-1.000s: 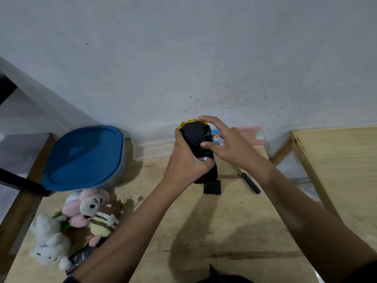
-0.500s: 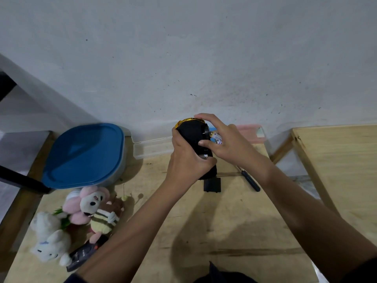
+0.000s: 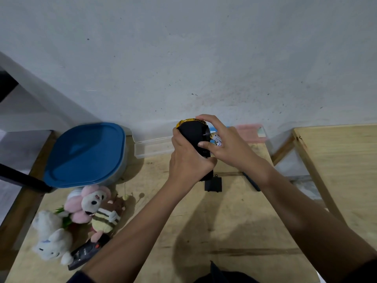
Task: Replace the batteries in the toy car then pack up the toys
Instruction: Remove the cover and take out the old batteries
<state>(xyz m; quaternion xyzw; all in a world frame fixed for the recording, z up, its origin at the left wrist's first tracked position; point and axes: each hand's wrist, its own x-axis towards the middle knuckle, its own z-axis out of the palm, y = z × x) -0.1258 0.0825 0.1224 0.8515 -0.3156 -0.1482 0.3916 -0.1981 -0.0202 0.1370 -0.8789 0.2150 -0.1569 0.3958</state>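
Observation:
A toy car (image 3: 192,131) with a yellow body is held upside down above the wooden table (image 3: 204,221), its black underside facing me. My left hand (image 3: 188,160) grips the car's lower half. My right hand (image 3: 222,139) reaches over the car's top, thumb pressing on the underside, while its fingers hold a white-and-gold battery (image 3: 216,138). A black battery cover (image 3: 213,184) lies on the table just below the car. A screwdriver (image 3: 252,183) lies partly hidden under my right wrist.
A blue-lidded container (image 3: 85,154) sits at the back left. Several plush toys (image 3: 81,217) and a black remote (image 3: 87,252) lie front left. A clear tray (image 3: 152,149) and a pink box (image 3: 250,130) stand against the wall. A second wooden table (image 3: 342,170) is on the right.
Both hands with the car rose slightly toward the wall. My right hand's fingers curled further over the car's top; the battery stays in that hand.

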